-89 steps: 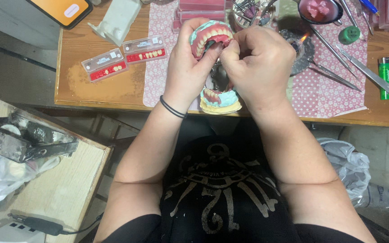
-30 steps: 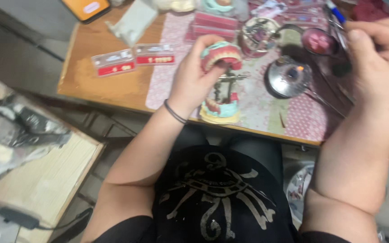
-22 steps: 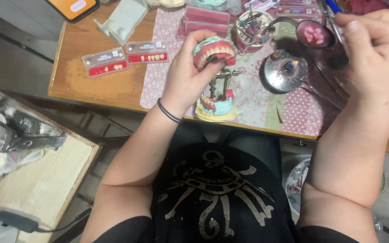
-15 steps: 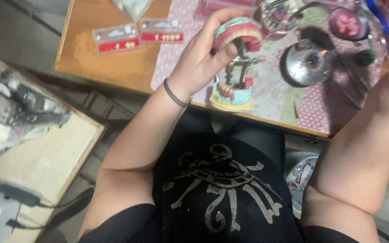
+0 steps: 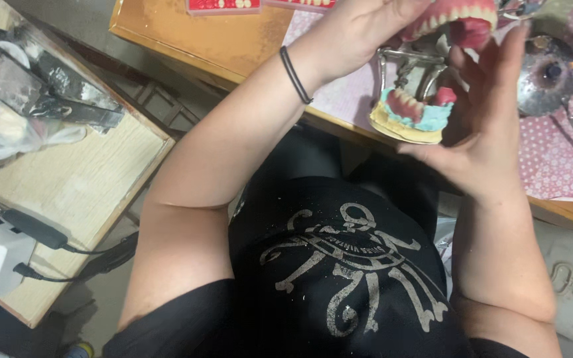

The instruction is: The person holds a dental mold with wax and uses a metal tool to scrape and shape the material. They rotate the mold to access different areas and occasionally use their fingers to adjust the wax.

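While your left hand point(image 5: 359, 33) wraps its grip around the upper part of the denture model point(image 5: 432, 73), your right hand point(image 5: 482, 126) lies open and flat against the model's right side, fingers extended, closed on nothing. Relative to the model, the bench point(image 5: 213, 40) edge runs directly beneath it, and the metal bowl point(image 5: 548, 76) sits just beyond your right fingertips.
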